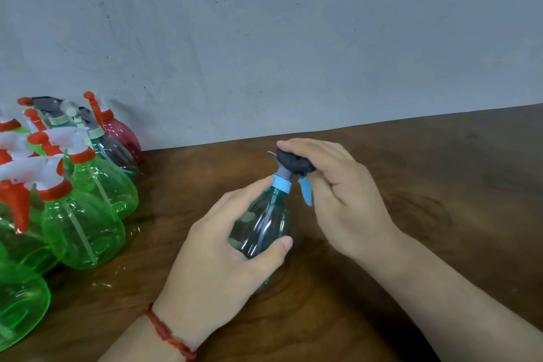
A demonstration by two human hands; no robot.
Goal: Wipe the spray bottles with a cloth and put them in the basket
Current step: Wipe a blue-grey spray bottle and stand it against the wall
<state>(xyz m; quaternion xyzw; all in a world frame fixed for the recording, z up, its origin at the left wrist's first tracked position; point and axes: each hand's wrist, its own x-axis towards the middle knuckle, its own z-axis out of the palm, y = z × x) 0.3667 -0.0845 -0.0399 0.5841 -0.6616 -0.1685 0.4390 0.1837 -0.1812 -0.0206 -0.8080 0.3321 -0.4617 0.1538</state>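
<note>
A clear bluish spray bottle [261, 223] with a light blue collar and trigger stands upright on the brown wooden table [411, 173]. My left hand [217, 253] wraps around its round body. My right hand [335, 188] presses a small dark cloth [293, 161] over the bottle's spray head. Several green spray bottles [85, 232] with orange-and-white heads stand grouped at the left edge, with a red one [123, 135] and a dark one [114, 153] behind them. No basket is in view.
A grey wall [264, 38] rises right behind the table's far edge. The bottle group crowds the left side, some cut off by the frame. A red string bracelet [167, 332] circles my left wrist.
</note>
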